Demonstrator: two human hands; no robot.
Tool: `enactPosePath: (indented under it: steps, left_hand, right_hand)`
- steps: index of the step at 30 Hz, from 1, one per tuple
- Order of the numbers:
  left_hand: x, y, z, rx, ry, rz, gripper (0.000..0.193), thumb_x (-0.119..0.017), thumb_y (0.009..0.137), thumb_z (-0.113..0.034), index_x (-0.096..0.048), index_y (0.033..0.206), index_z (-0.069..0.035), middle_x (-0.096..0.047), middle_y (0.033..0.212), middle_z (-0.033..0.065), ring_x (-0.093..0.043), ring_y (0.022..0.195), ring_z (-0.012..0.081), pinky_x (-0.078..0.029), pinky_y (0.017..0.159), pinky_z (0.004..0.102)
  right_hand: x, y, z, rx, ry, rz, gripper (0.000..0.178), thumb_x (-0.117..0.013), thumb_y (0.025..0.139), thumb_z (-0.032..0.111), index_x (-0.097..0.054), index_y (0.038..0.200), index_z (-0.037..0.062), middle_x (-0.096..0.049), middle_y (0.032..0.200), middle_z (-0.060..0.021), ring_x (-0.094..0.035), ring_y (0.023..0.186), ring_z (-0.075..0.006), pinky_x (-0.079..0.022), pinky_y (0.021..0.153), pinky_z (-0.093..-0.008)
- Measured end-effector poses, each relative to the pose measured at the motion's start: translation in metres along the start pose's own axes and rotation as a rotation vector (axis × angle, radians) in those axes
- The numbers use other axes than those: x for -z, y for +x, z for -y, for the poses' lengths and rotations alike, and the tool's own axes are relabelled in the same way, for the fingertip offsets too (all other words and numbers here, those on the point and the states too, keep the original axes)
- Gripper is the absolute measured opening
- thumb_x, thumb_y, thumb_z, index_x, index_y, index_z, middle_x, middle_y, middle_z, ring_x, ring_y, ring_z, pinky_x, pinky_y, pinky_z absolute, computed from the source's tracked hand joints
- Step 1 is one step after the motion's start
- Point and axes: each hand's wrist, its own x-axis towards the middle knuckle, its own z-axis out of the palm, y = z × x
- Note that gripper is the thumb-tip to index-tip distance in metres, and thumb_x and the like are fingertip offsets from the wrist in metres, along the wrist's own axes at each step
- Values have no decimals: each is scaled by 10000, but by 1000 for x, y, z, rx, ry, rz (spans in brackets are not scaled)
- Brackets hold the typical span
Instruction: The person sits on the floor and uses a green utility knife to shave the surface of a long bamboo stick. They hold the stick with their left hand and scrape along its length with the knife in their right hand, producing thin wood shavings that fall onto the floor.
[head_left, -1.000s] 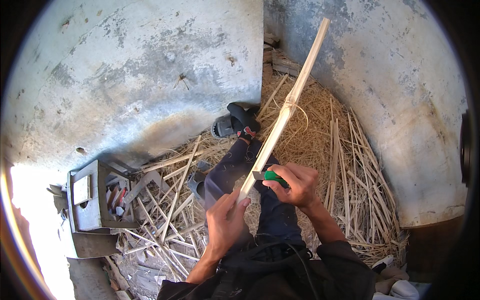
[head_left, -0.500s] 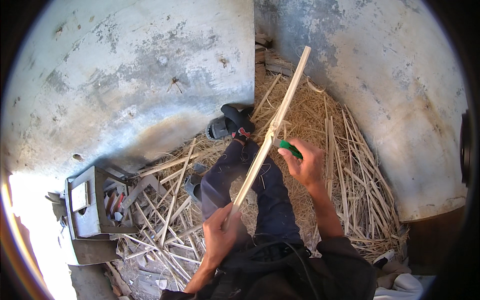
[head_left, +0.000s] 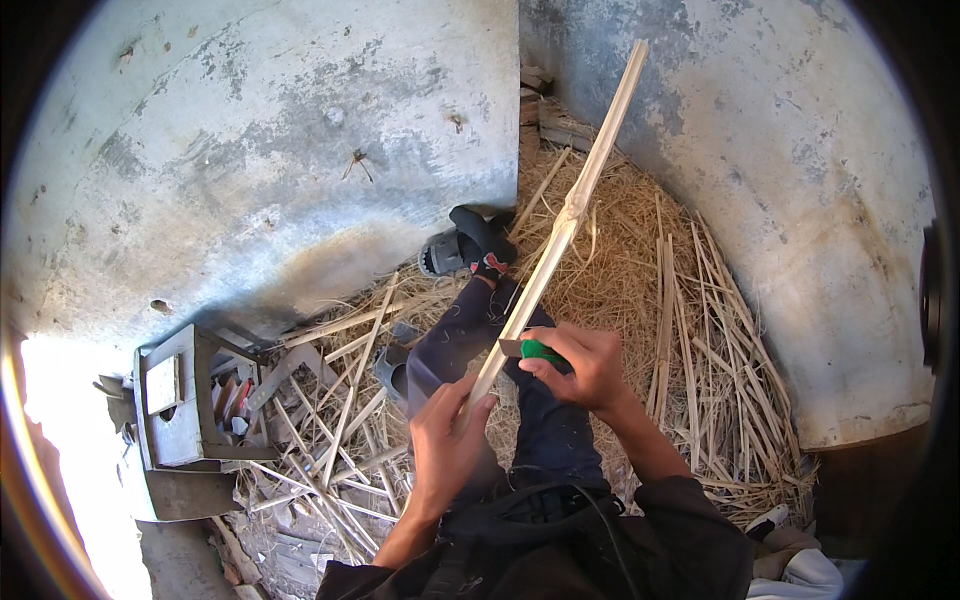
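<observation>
A long pale split strip, apparently bamboo (head_left: 545,267), slants up and away to the right over my lap, with a knobbly joint past its middle. My left hand (head_left: 446,440) is wrapped around its near end. My right hand (head_left: 588,368) is closed on the green handle of a short knife (head_left: 540,354). The flat grey blade lies against the strip a little beyond my left hand. Part of the handle is hidden by my fingers.
Shavings (head_left: 630,270) cover the floor ahead. Long split strips (head_left: 740,390) lie piled at the right, others at the left near a wooden box (head_left: 185,405) holding odds and ends. Worn walls (head_left: 300,130) close in both sides. My feet wear dark sandals (head_left: 441,254).
My right hand and the knife have slid down the strip toward my left hand. The strip's far end sits higher and farther away.
</observation>
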Motion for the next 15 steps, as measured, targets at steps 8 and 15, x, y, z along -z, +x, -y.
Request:
enactPosePath:
  steps: [8,15]
  left_hand:
    - [-4,9,-11,-31,9,-12,272,-778,962,-79,-743,1216,13,-731,922,135,-706,800,170,-554,700,310]
    - [-5,7,-14,-31,12,-38,277,-788,945,-70,-743,1205,15,-734,915,133,-696,780,169,-540,678,309]
  right_hand:
    - [1,0,1,61,-78,-45,350,-824,923,419,-785,1050,95,-709,776,-25,-693,605,-200,-529,513,-335]
    - [2,3,3,82,-144,-83,344,-816,929,428,-779,1027,101,-709,769,-12,-681,587,-188,-513,503,-331]
